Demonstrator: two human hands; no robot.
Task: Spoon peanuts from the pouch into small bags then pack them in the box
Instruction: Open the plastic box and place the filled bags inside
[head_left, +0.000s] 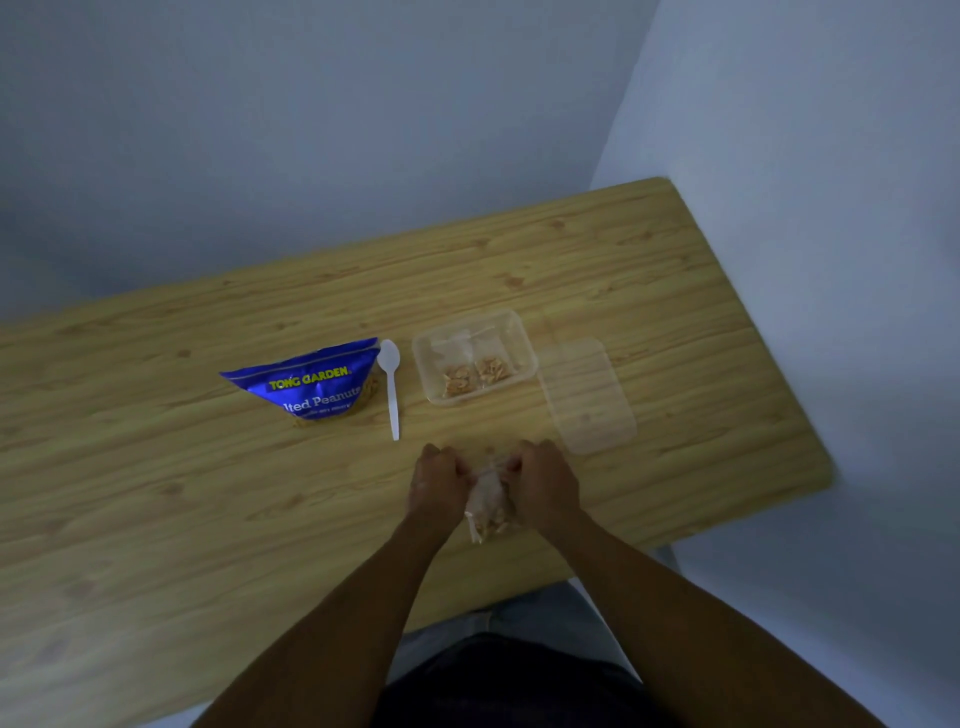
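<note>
Pinching fingers of the left hand (436, 480) and right hand (545, 480) grip the top of a small bag (488, 506) of peanuts over the near part of the table (208, 493), seemingly sealing it. Two filled bags (460, 376) already lie in the box (474, 358); this one is not yet packed. The pouch (306, 387), lid (589, 395) and spoon (390, 387) lie around the box, none blocking the way.

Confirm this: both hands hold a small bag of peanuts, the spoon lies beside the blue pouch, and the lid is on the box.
Wrong on one point: the head view shows the lid lying on the table beside the open box, not on it. The rest stands.
</note>
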